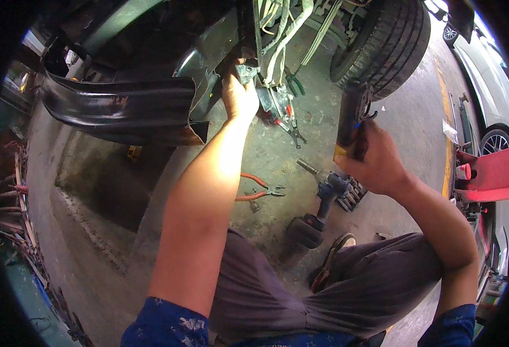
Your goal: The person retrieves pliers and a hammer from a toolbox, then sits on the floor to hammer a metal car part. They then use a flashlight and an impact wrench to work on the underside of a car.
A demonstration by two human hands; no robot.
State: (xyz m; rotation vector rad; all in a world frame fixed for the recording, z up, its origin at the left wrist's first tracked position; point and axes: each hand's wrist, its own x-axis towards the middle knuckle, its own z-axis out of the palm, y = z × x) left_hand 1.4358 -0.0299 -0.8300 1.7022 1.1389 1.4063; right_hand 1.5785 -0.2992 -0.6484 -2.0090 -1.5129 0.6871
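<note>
Fingers of the left hand [239, 95] curled and pinching a small grey metal bracket [246, 72] against the dark edge of the car body, up beside the hanging wire bundle [283, 34]. Fingers of the right hand [376, 165] wrapped tight round the handle of a dark hand tool [350, 118], held upright with its yellow-tipped end at the palm; could not tell what kind of tool.

Counted on the concrete floor [300, 144]: one pair of orange-handled pliers [260, 191], lying near the left forearm; one pair of red-handled pliers [289, 130] below the bracket; one green-handled tool [293, 85] just above those; one dark cordless impact wrench [318, 205] lying on its side; one small rack of sockets [351, 194] touching the wrench's head, several sockets seated in it, exact number too small to tell. One tyre [384, 40] up right, well apart from the left hand. One bent black body panel [121, 107] stretching left of the bracket. One red jack [494, 173] at the right rim.

Bracket small, dull grey, folded, mostly hidden by the fingertips.
</note>
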